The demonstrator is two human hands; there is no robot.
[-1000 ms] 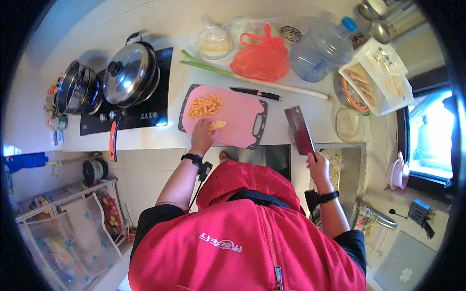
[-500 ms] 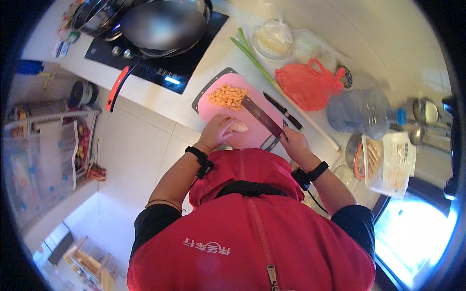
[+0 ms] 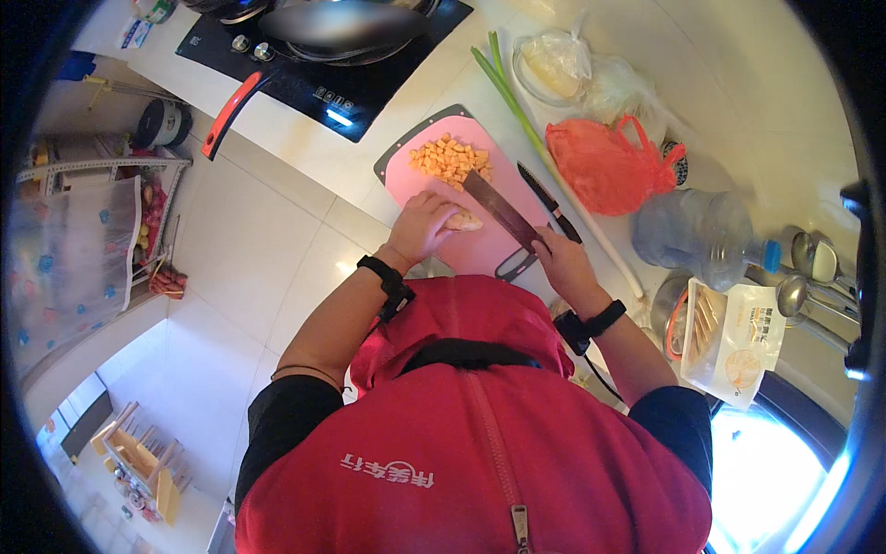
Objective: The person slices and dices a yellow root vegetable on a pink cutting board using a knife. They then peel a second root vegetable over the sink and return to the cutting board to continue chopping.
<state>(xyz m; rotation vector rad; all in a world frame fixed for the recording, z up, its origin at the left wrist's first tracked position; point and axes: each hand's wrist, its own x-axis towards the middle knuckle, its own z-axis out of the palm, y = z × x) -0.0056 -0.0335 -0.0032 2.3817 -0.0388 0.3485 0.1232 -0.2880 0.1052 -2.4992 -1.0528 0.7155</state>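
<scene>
A pink cutting board [image 3: 473, 256] with dark grey ends lies on the counter. My left hand [image 3: 417, 227] is closed over a pale, fleshy-looking piece of food [image 3: 464, 220] near the board's left edge, its exact kind unclear. In my right hand [image 3: 565, 265] is the handle of a cleaver [image 3: 499, 209], its broad dark blade pointing far left across the board, to the right of the pale piece. A heap of orange cubes [image 3: 449, 161] sits at the board's far end, close to the blade's tip. Along the right edge rests a smaller black-handled knife [image 3: 552, 204].
A black cooktop [image 3: 305, 90] with a large pan stands far left, a red-and-black handle [image 3: 231, 115] jutting past the counter edge. Beyond the board lie a long green onion [image 3: 528, 120], a red plastic bag [image 3: 604, 166] and a big clear water bottle [image 3: 694, 235].
The whole view has shifted, so the board and cooktop appear higher in the picture. Both hands keep their holds on the pale piece and the cleaver.
</scene>
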